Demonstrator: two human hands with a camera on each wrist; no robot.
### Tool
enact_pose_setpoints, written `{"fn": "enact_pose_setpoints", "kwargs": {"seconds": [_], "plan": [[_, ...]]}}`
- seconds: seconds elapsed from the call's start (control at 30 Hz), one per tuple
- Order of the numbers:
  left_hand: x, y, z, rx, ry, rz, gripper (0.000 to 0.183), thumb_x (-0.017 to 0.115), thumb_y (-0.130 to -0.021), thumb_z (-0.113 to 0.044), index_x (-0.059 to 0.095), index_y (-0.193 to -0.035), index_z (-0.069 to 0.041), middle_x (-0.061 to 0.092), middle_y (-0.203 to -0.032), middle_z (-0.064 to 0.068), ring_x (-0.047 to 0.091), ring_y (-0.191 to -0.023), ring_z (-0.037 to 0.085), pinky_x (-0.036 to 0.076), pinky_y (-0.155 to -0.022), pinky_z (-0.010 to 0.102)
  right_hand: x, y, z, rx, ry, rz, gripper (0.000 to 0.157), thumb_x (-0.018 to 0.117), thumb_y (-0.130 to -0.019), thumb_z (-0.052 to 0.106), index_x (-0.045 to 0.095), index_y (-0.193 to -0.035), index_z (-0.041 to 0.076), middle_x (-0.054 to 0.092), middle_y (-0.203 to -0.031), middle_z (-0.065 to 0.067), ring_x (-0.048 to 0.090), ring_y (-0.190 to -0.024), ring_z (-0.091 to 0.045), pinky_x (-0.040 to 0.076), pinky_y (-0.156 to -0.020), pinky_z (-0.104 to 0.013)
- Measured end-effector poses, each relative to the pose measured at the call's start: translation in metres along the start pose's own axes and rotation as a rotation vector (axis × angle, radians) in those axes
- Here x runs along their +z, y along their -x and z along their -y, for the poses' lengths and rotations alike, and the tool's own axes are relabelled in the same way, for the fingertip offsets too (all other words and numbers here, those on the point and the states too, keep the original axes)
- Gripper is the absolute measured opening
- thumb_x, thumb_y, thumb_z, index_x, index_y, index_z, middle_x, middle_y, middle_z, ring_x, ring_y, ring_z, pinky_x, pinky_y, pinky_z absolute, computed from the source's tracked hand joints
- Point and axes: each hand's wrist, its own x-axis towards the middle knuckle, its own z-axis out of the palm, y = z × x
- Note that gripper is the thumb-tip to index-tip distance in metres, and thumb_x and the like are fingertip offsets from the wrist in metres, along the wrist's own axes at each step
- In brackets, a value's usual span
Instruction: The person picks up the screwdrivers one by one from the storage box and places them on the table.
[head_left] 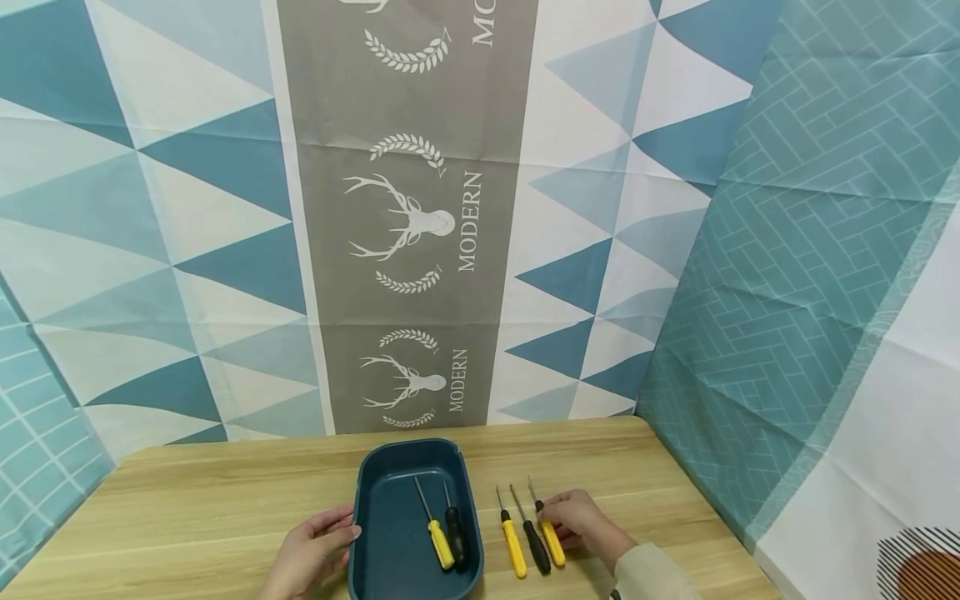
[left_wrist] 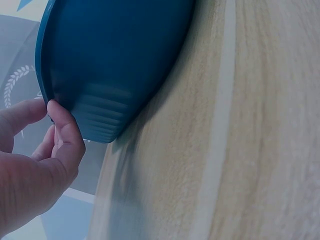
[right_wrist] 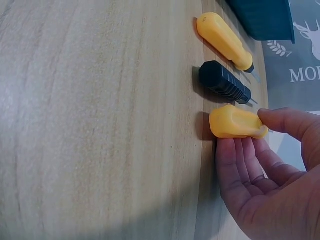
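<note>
My left hand point(head_left: 311, 550) pinches the left rim of a dark blue plastic tray point(head_left: 392, 542) between thumb and fingers; the left wrist view shows the grip close up. Inside the tray lie a yellow-handled screwdriver point(head_left: 441, 547) and a black-handled one point(head_left: 454, 540). Right of the tray, my right hand point(head_left: 581, 521) holds the rightmost screwdriver, with a yellow handle point(right_wrist: 232, 123) and black collar, thumb on one side and fingers on the other. Beside it lie a black-handled screwdriver point(head_left: 537, 548) and another yellow one point(head_left: 513, 547), tips pointing away from me.
Everything stands on a light wood-grain table point(head_left: 225, 500). Its far edge meets a patterned cloth backdrop point(head_left: 412, 292), and a teal cloth point(head_left: 787, 250) hangs along the right side.
</note>
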Motion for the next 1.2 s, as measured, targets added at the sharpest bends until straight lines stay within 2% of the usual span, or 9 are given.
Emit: {"fn": "enact_pose_setpoints", "kwargs": {"seconds": [0.8, 1.2], "plan": [[-0.0005, 0.0011, -0.0014, 0.004, 0.011, 0.008, 0.056, 0.069, -0.083, -0.009, 0.046, -0.13, 0.009, 0.061, -0.109, 0.013, 0.06, -0.085, 0.015, 0.052, -0.068, 0.031, 0.0032, 0.0043, 0.0061, -0.008, 0.053, -0.035, 0.031, 0.066, -0.08, 0.012, 0.062, -0.107, -0.004, 0.06, -0.08, -0.006, 0.058, -0.066, -0.014, 0.051, -0.057, -0.028], [-0.001, 0.0006, -0.0001, 0.004, 0.0, 0.009, 0.057, 0.069, -0.083, -0.011, 0.046, -0.131, 0.009, 0.061, -0.112, 0.015, 0.061, -0.085, 0.015, 0.052, -0.068, 0.032, 0.0065, 0.0034, 0.0064, 0.0, 0.083, -0.054, 0.027, 0.066, -0.081, 0.011, 0.063, -0.103, -0.003, 0.058, -0.077, -0.004, 0.057, -0.065, -0.014, 0.051, -0.056, -0.027]]}}
